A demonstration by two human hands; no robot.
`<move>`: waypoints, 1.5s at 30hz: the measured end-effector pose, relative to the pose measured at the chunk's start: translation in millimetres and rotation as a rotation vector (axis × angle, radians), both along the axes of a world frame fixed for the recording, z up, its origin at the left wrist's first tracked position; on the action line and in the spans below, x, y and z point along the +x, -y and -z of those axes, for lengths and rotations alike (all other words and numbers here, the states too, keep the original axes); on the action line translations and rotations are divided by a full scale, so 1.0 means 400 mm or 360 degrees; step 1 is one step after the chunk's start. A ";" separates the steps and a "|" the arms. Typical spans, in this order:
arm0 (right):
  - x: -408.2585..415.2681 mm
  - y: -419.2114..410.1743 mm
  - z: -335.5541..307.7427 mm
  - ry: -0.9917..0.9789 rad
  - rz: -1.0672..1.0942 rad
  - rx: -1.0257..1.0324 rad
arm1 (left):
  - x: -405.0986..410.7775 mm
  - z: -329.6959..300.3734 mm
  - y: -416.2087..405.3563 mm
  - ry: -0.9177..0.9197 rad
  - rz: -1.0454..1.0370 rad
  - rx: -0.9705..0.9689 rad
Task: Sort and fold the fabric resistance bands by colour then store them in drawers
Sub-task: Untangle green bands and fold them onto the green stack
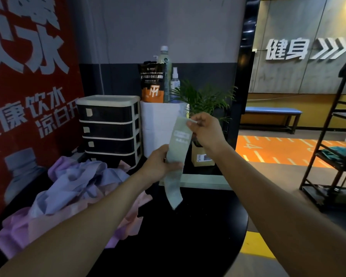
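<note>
A pale green fabric band (pixel 178 148) hangs upright in the air above the black table (pixel 188 236). My right hand (pixel 206 130) pinches its top end, near a white tag. My left hand (pixel 158 164) grips the band lower down, and the band's tail dangles below it. A heap of lilac, blue and pink bands (pixel 72 192) lies on the table's left side. A small black drawer unit (pixel 110 132) with a cream frame stands behind the heap, its drawers all closed.
A white box (pixel 158 128) beside the drawers carries a black-and-orange pouch (pixel 153 82), a bottle and a spray bottle. A potted plant (pixel 204 100) stands right of it. A red wall sign is on the left, a black metal rack (pixel 332 156) on the right.
</note>
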State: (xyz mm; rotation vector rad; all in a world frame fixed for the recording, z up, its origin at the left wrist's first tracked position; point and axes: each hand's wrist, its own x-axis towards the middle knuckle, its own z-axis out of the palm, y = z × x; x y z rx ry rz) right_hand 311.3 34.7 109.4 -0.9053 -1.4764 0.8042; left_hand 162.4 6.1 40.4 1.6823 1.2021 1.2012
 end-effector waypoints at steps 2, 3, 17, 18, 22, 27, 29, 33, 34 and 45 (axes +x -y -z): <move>0.035 -0.021 0.010 -0.0134 0.0135 -0.0072 | 0.002 0.021 -0.020 -0.0125 0.0074 -0.0031; 0.056 -0.033 0.019 -0.0182 0.0219 -0.0104 | -0.002 0.031 -0.029 -0.0275 0.0103 -0.0035; 0.267 -0.093 0.227 -0.0376 0.0763 -0.0556 | -0.139 0.099 -0.120 -0.1432 -0.0145 -0.0218; 0.279 -0.099 0.242 -0.0351 0.0776 -0.0587 | -0.147 0.100 -0.129 -0.1343 -0.0199 -0.0273; 0.308 -0.122 0.298 -0.0155 0.0865 -0.0680 | -0.135 0.103 -0.168 -0.0567 -0.0440 -0.0497; 0.330 -0.164 0.343 0.0178 0.0997 -0.0699 | -0.099 0.140 -0.236 -0.0143 -0.0760 -0.0314; 0.337 -0.181 0.359 0.0271 0.1038 -0.0692 | -0.085 0.158 -0.257 -0.0154 -0.0831 -0.0204; 0.348 -0.197 0.381 0.0460 0.1060 -0.0680 | -0.059 0.195 -0.281 -0.0306 -0.0866 -0.0120; 0.349 -0.201 0.387 0.0491 0.1060 -0.0675 | -0.057 0.203 -0.285 -0.0345 -0.0869 -0.0118; 0.352 -0.215 0.431 0.0743 0.1091 -0.0623 | -0.058 0.261 -0.302 -0.0531 -0.0811 -0.0084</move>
